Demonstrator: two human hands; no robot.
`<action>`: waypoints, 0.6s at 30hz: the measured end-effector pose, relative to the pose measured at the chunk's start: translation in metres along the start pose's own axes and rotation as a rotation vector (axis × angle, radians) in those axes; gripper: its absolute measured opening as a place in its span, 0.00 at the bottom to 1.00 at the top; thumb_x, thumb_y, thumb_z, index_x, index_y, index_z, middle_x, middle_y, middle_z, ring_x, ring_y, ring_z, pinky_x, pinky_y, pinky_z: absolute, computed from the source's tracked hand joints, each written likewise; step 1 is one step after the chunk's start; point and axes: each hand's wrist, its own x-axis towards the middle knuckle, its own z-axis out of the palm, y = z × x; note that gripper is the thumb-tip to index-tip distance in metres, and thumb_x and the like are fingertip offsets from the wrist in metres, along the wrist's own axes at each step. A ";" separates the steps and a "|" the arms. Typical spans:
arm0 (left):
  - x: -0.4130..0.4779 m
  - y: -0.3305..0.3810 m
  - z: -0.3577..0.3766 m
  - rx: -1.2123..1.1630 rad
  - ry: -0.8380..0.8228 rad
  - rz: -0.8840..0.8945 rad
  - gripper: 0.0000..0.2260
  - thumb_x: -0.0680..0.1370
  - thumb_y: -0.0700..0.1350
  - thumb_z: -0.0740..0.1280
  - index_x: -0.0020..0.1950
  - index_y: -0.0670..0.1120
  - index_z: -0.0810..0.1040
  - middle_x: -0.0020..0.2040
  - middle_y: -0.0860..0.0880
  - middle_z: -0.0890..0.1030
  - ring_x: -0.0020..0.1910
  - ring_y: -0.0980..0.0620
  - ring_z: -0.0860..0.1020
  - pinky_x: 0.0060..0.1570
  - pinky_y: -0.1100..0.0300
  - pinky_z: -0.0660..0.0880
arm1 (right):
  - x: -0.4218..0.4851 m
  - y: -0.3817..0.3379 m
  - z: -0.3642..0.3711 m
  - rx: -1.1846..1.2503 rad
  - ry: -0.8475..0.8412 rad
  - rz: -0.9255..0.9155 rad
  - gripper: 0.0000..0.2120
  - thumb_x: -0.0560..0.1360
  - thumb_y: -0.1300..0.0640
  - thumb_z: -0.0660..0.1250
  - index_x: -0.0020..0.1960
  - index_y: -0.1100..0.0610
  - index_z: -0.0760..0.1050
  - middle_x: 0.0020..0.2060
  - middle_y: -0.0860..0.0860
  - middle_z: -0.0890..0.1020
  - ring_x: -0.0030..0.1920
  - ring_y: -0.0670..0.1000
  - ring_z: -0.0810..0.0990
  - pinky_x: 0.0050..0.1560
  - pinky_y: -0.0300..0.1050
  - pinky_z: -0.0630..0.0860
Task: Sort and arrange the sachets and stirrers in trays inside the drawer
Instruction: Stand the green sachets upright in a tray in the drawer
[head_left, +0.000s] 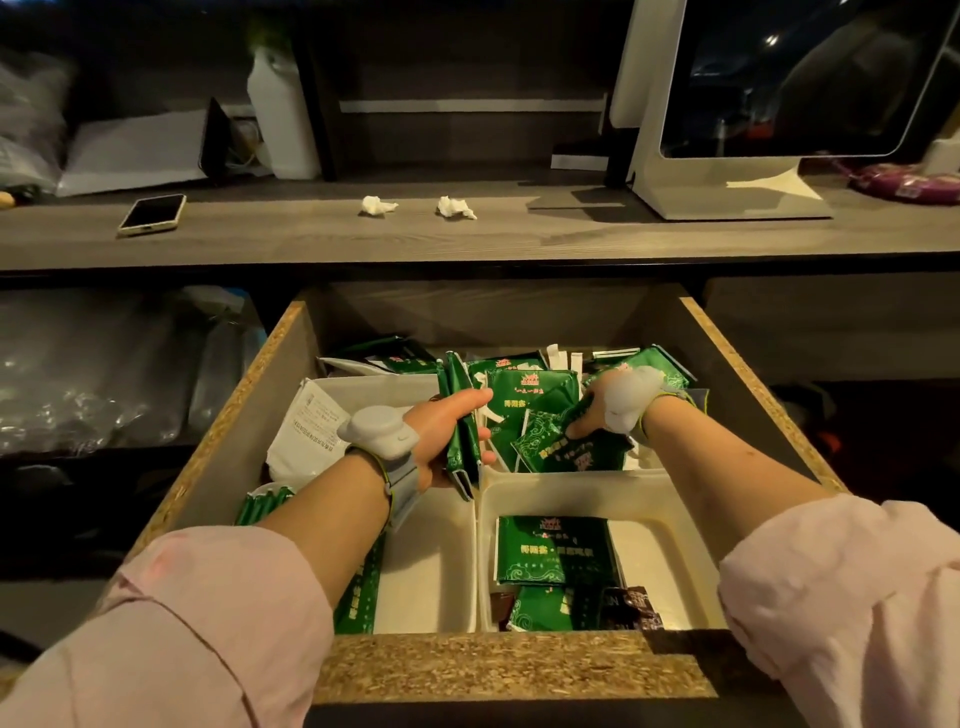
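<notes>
The drawer (498, 670) stands pulled out below the counter, and everything that matters lies inside it. Three white trays show in it: a left tray (431, 561) along the drawer's left half, a near tray (649, 499) at the drawer's front right, and a far tray (498, 460) behind that, towards the drawer's back. The far tray carries a jumbled heap of green sachets (524, 395). White paper strips (563, 358), possibly wrapped stirrers, poke up at the drawer's back. A few flat sachets (550, 551) already lie in the near tray.

The left hand (447, 441) hangs over the drawer's middle. Its fingers are wrapped tight round a bundle (460, 431) of green sachets held on edge, just above the wall between the trays. The right hand (597, 410) is down in the heap at the drawer's back right, with fingertips curled and pinching a loose sachet (571, 452).

The step in hand looks like gathering. One hand picks sachets from the heap while the other collects them into a squared stack. The next move likely calls for lifting the pinched sachet clear of its neighbours, turning it to match the bundle, and sliding it in without loosening the left grip.
</notes>
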 end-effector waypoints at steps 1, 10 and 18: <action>0.001 0.000 -0.001 0.004 -0.001 0.002 0.24 0.74 0.58 0.67 0.66 0.46 0.71 0.56 0.46 0.80 0.46 0.47 0.81 0.53 0.47 0.78 | -0.004 -0.001 -0.004 0.030 0.008 0.006 0.36 0.72 0.33 0.61 0.71 0.55 0.66 0.69 0.52 0.72 0.68 0.53 0.71 0.59 0.42 0.67; 0.009 0.000 -0.006 -0.062 0.008 0.036 0.23 0.75 0.58 0.66 0.63 0.44 0.72 0.49 0.47 0.79 0.45 0.48 0.80 0.50 0.48 0.77 | -0.016 -0.005 -0.023 1.287 0.006 0.007 0.07 0.74 0.60 0.70 0.50 0.56 0.74 0.42 0.55 0.79 0.42 0.55 0.82 0.45 0.56 0.81; 0.011 0.003 -0.009 -0.229 -0.105 0.103 0.20 0.75 0.62 0.63 0.47 0.47 0.83 0.38 0.46 0.85 0.42 0.46 0.83 0.49 0.48 0.79 | -0.018 -0.038 -0.012 1.747 -0.233 0.024 0.09 0.78 0.54 0.63 0.43 0.58 0.73 0.36 0.54 0.81 0.34 0.51 0.81 0.27 0.45 0.80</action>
